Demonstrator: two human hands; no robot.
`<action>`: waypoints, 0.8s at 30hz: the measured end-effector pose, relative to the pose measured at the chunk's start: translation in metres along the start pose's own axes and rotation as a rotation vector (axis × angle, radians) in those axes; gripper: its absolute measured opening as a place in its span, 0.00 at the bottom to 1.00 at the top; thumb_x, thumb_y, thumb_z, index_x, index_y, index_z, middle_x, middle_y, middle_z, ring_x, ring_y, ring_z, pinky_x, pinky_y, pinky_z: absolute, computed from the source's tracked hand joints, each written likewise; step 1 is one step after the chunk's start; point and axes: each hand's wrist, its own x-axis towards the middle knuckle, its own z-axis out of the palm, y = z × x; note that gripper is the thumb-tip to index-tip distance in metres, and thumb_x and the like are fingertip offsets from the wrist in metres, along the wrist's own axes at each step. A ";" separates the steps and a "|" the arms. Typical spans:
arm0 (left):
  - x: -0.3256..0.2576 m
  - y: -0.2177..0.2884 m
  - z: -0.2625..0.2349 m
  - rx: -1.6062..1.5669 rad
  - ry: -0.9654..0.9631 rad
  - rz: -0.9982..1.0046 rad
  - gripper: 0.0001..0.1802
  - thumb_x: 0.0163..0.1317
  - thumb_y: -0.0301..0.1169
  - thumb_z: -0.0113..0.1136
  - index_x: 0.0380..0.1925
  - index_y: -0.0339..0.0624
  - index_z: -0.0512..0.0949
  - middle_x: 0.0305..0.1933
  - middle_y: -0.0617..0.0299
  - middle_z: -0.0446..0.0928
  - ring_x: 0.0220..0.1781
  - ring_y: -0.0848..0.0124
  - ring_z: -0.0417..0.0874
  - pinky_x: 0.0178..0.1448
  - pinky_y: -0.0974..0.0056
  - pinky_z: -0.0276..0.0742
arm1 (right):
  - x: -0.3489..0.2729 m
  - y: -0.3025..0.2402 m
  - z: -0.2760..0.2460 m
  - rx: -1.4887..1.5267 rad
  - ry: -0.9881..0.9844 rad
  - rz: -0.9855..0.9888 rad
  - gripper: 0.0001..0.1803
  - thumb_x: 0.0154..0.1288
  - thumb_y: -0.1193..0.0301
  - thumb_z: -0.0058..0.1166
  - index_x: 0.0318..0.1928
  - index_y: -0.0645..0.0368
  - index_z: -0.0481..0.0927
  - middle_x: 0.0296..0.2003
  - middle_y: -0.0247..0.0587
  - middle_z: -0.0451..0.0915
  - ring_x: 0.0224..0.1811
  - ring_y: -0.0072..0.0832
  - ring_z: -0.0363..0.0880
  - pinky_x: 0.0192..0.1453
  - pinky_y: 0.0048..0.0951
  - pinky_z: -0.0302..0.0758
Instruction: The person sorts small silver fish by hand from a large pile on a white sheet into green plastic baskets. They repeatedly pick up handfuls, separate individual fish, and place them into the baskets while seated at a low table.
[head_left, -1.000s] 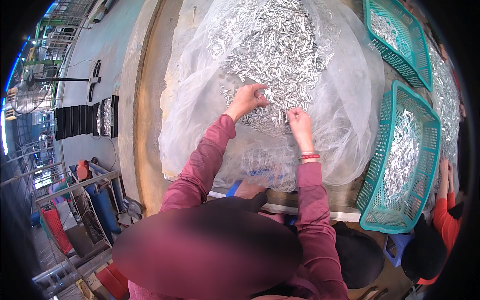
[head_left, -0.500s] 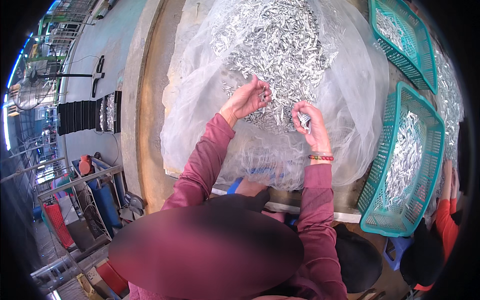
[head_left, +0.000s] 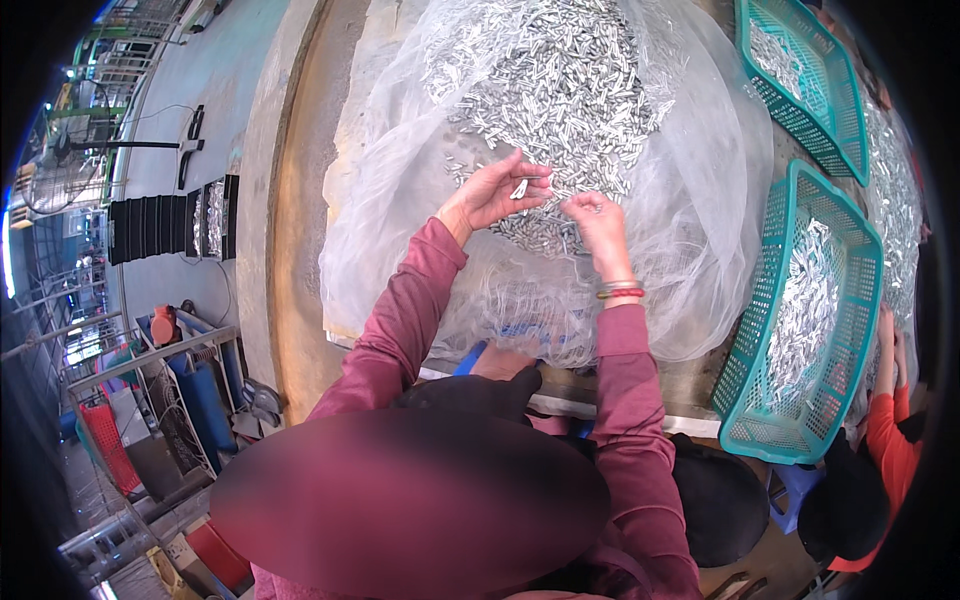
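Observation:
A large heap of small silver metal pieces [head_left: 560,90], short and rod-like, lies on a sheer white mesh cloth [head_left: 400,230] in front of me. Over the heap's near edge, my left hand [head_left: 490,195] is turned palm inward, with a few silver pieces caught between thumb and fingers. My right hand [head_left: 600,228], wearing a red beaded bracelet [head_left: 622,293], is close beside it. Its fingers are pinched together near the left fingertips on small pieces; the palm is turned away, so what lies inside is hidden.
To the right stand two teal plastic baskets, the nearer [head_left: 735,395] and the farther [head_left: 850,130], both holding silver pieces. Another person's orange sleeve [head_left: 885,440] shows at far right. A concrete ledge [head_left: 262,190] runs along the left, with a stand fan [head_left: 65,160] beyond.
My right hand has moved left toward my left hand and turned its palm down, hiding the pieces that showed in it. The left hand's fingers have straightened somewhat.

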 end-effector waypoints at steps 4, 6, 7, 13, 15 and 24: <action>0.003 -0.011 -0.022 0.573 0.228 0.015 0.22 0.61 0.43 0.61 0.47 0.37 0.78 0.37 0.62 0.79 0.43 0.68 0.81 0.49 0.63 0.75 | 0.004 -0.002 -0.019 0.236 -0.080 0.197 0.11 0.54 0.68 0.66 0.32 0.63 0.80 0.15 0.26 0.72 0.17 0.15 0.67 0.19 0.21 0.61; 0.007 -0.023 -0.032 1.149 0.336 0.069 0.23 0.56 0.45 0.65 0.42 0.36 0.80 0.31 0.61 0.79 0.39 0.69 0.81 0.44 0.62 0.76 | 0.004 0.001 -0.015 -0.072 0.029 0.025 0.10 0.55 0.69 0.65 0.32 0.62 0.80 0.13 0.24 0.68 0.15 0.12 0.63 0.16 0.18 0.55; 0.012 -0.033 -0.033 1.342 0.381 0.152 0.23 0.49 0.44 0.70 0.37 0.35 0.81 0.29 0.53 0.80 0.35 0.63 0.82 0.40 0.59 0.76 | 0.003 0.003 -0.013 -0.073 0.029 0.032 0.09 0.56 0.69 0.64 0.32 0.61 0.79 0.13 0.23 0.66 0.15 0.13 0.61 0.16 0.17 0.54; 0.020 -0.044 -0.028 1.522 0.383 0.341 0.17 0.49 0.38 0.68 0.28 0.33 0.81 0.31 0.44 0.78 0.35 0.55 0.81 0.40 0.58 0.76 | -0.006 0.000 -0.027 0.871 -0.249 0.312 0.06 0.61 0.73 0.58 0.35 0.60 0.75 0.21 0.30 0.69 0.19 0.21 0.63 0.21 0.16 0.58; 0.017 -0.029 -0.023 1.432 0.395 0.281 0.14 0.53 0.37 0.65 0.27 0.34 0.80 0.29 0.46 0.78 0.33 0.58 0.81 0.39 0.60 0.75 | -0.009 -0.007 -0.033 1.158 -0.256 0.255 0.06 0.61 0.73 0.56 0.35 0.61 0.74 0.26 0.35 0.72 0.22 0.24 0.67 0.19 0.17 0.60; -0.002 -0.005 0.001 -0.069 -0.166 0.182 0.05 0.65 0.29 0.51 0.38 0.42 0.72 0.37 0.59 0.76 0.38 0.73 0.76 0.42 0.69 0.71 | -0.017 -0.036 -0.046 0.979 -0.294 0.153 0.05 0.63 0.72 0.52 0.35 0.60 0.72 0.25 0.36 0.73 0.22 0.21 0.69 0.18 0.16 0.60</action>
